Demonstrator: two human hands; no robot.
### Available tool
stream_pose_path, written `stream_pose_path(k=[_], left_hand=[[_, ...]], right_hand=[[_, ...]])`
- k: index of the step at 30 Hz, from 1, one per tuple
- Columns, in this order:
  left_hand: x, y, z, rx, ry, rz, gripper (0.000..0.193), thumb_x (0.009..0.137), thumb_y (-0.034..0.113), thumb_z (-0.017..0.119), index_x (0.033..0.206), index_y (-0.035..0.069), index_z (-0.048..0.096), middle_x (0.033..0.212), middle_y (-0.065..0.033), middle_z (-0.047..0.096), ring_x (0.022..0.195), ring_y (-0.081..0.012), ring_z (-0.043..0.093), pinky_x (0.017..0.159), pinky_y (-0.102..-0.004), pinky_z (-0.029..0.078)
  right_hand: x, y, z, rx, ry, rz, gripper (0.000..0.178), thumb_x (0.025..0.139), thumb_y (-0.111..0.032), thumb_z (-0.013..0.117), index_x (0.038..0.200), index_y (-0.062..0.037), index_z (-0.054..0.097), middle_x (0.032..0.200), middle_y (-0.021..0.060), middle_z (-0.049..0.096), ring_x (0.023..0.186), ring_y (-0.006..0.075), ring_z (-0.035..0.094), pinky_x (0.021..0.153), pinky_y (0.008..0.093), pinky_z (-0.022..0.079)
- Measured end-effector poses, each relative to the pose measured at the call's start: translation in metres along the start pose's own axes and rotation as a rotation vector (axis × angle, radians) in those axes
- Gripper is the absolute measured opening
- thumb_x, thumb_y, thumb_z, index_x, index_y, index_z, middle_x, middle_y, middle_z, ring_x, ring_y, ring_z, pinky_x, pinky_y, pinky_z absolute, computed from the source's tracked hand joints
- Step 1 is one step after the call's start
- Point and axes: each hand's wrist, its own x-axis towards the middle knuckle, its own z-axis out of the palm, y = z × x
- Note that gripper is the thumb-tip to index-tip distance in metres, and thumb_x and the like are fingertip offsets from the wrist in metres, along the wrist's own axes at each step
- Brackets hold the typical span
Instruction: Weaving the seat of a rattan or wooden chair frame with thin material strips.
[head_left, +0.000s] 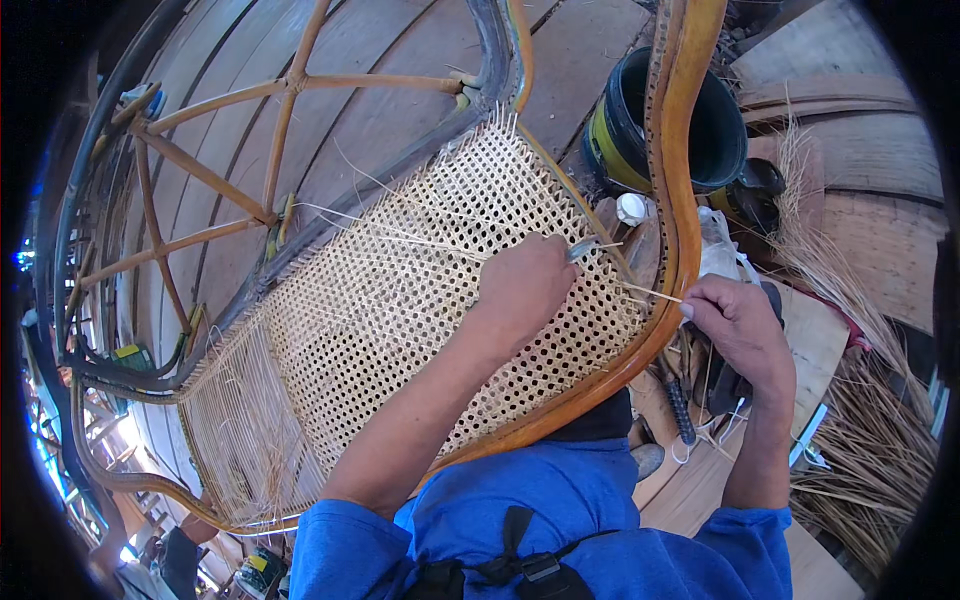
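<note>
- Across the middle of the head view, a pale woven cane panel with an open pattern of small holes (400,325) lies slanting from the far centre toward the near left, set within a glossy orange-brown curved wooden frame (684,215).
- The left hand (525,283) rests on the right part of this panel, its fingers curled. A small blue-grey piece (580,250) shows at its right edge; the fingertips are hidden, so one cannot tell whether they are clamped on it.
- The right hand (735,318) is just right of the frame, thumb and forefinger together, pinching the end of a thin pale cane strand (653,292). The strand runs leftward over the frame to the panel's right edge.
- Several loose pale fibres (345,213) trail over the panel's far left edge.
- At the panel's near left end, straight parallel strands (232,385) stretch without the holed pattern.
- Far left, brown rattan poles (290,85) cross above grey-brown floor planks (400,120).
- Far right, behind the frame, stands a dark green bucket with a yellow band (718,130); a white round cap (631,208) lies near it.
- Near right lies a loose heap of long brown fibres (865,460).
</note>
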Motion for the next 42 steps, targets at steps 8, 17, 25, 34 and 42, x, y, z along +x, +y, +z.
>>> stream_pose_path(k=[8, 17, 25, 34, 42], left_hand=[[0.014, -0.012, -0.008, 0.003, -0.361, -0.150, 0.045, 0.083, 0.045, 0.058, 0.075, 0.001, 0.061, 0.069, -0.0182, 0.062, 0.072, -0.0350, 0.063, 0.066, -0.0441, 0.049], [0.021, -0.047, -0.020, -0.110, -0.389, -0.150, 0.039, 0.084, 0.044, 0.055, 0.080, 0.006, 0.066, 0.074, -0.0143, 0.065, 0.071, -0.0311, 0.064, 0.064, -0.0434, 0.051], [0.008, -0.091, -0.054, 0.154, -0.337, -0.313, 0.044, 0.082, 0.049, 0.057, 0.080, 0.006, 0.066, 0.072, -0.0133, 0.064, 0.072, -0.0302, 0.064, 0.064, -0.0417, 0.050], [-0.013, -0.117, -0.069, 0.024, -0.262, -0.354, 0.050, 0.079, 0.051, 0.060, 0.071, 0.002, 0.063, 0.063, -0.0159, 0.059, 0.063, -0.0329, 0.060, 0.060, -0.0426, 0.045], [-0.027, -0.131, -0.046, -0.180, -0.190, -0.451, 0.045, 0.080, 0.045, 0.062, 0.070, 0.001, 0.060, 0.059, -0.0120, 0.056, 0.057, -0.0246, 0.056, 0.059, -0.0388, 0.044]], right_hand=[[0.024, -0.007, -0.021, 0.016, -0.014, 0.069, 0.016, 0.080, -0.015, 0.065, 0.078, 0.0013, 0.062, 0.057, 0.0077, 0.054, 0.053, 0.0100, 0.049, 0.052, 0.0274, 0.042], [0.020, 0.000, -0.002, -0.179, -0.109, 0.113, 0.019, 0.082, -0.017, 0.063, 0.079, 0.0027, 0.061, 0.058, 0.0081, 0.055, 0.053, 0.0122, 0.050, 0.053, 0.0295, 0.042], [0.031, 0.000, 0.022, -0.080, -0.153, -0.122, 0.017, 0.085, -0.017, 0.057, 0.088, -0.0008, 0.061, 0.074, 0.0169, 0.060, 0.070, 0.0318, 0.060, 0.064, 0.0387, 0.046], [0.034, -0.004, 0.021, -0.059, -0.256, -0.009, 0.016, 0.084, -0.016, 0.058, 0.090, -0.0006, 0.060, 0.077, 0.0171, 0.061, 0.072, 0.0331, 0.060, 0.066, 0.0368, 0.047], [0.058, -0.020, 0.031, -0.011, 0.155, -0.180, 0.021, 0.084, -0.021, 0.057, 0.084, -0.0003, 0.058, 0.075, 0.0199, 0.059, 0.077, 0.0380, 0.059, 0.068, 0.0428, 0.047]])
